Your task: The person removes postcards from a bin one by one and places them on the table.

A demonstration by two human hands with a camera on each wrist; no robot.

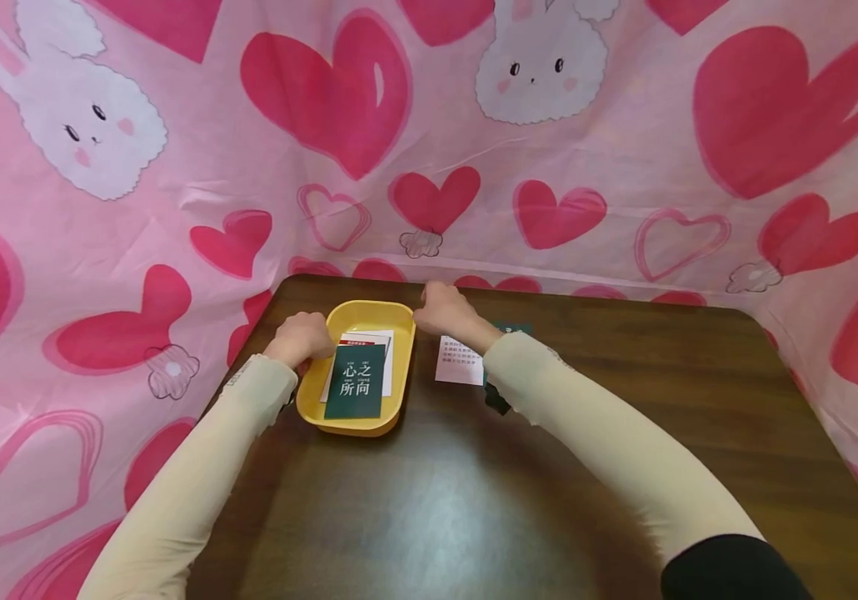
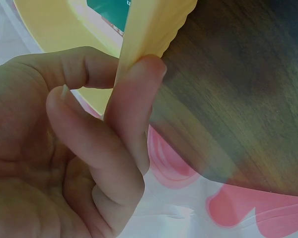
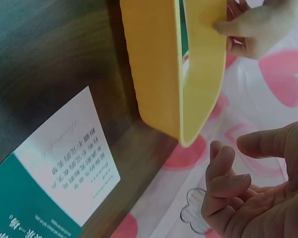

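A yellow plastic tray is on the far left part of the dark wooden table. The left hand pinches its left rim. The right hand is near the far right corner, thumb and loosely curled fingers apart, holding nothing. Inside the tray, a dark green card with white Chinese characters overlaps a white card. To the tray's right lies a white text card against a green printed card. Behind hangs a pink heart-and-rabbit cloth.
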